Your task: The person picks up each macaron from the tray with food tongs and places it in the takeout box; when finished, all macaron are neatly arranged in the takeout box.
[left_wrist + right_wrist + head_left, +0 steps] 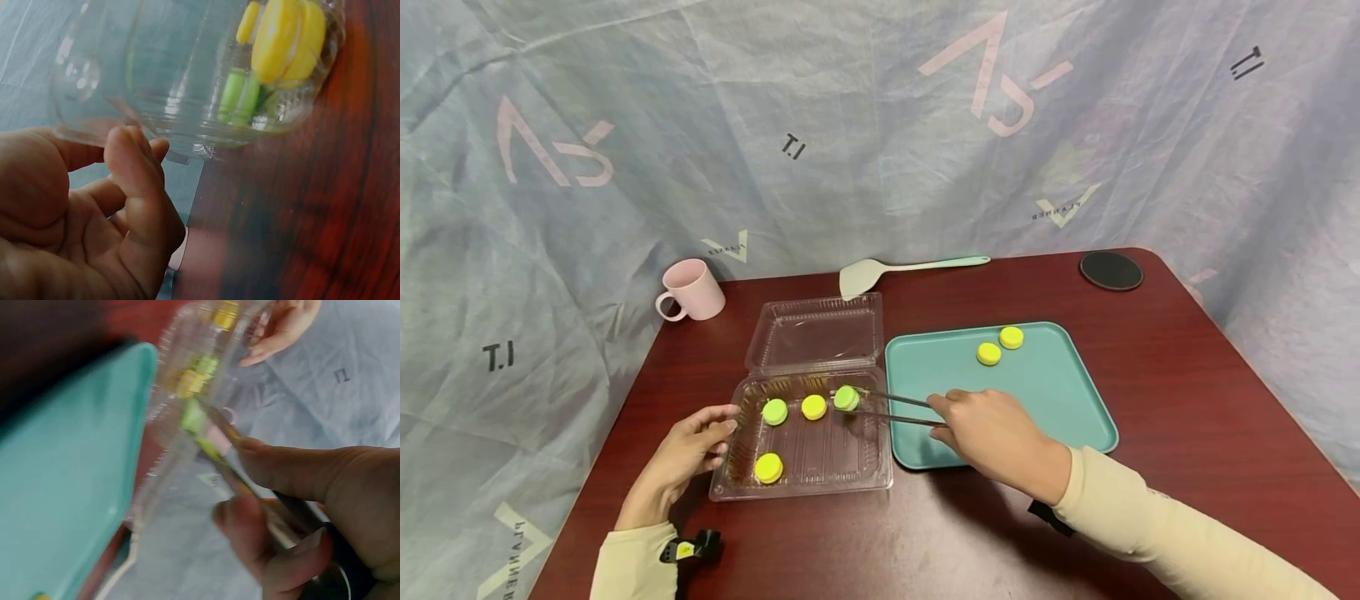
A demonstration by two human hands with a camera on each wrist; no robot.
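My right hand (1003, 437) grips metal tongs (910, 421) with a dark handle. Their tips are on either side of a green macaron (847, 398) in the right back part of a hinged clear plastic container (880, 477). In the right wrist view this macaron (192, 417) is blurred between the tong arms. My left hand (688, 450) pinches the container's left rim between thumb and fingers, seen close in the left wrist view. Inside the container lie another green macaron (775, 412), a yellow macaron (813, 407) beside it, and a second yellow one (768, 468) near the front.
Right of the container lies a teal tray (925, 367) with two yellow macarons (1000, 346) at its back. The container's lid (820, 337) lies folded back. Behind are a pink mug (696, 292), a spatula (865, 275) and a dark round coaster (1111, 271), before a hanging cloth.
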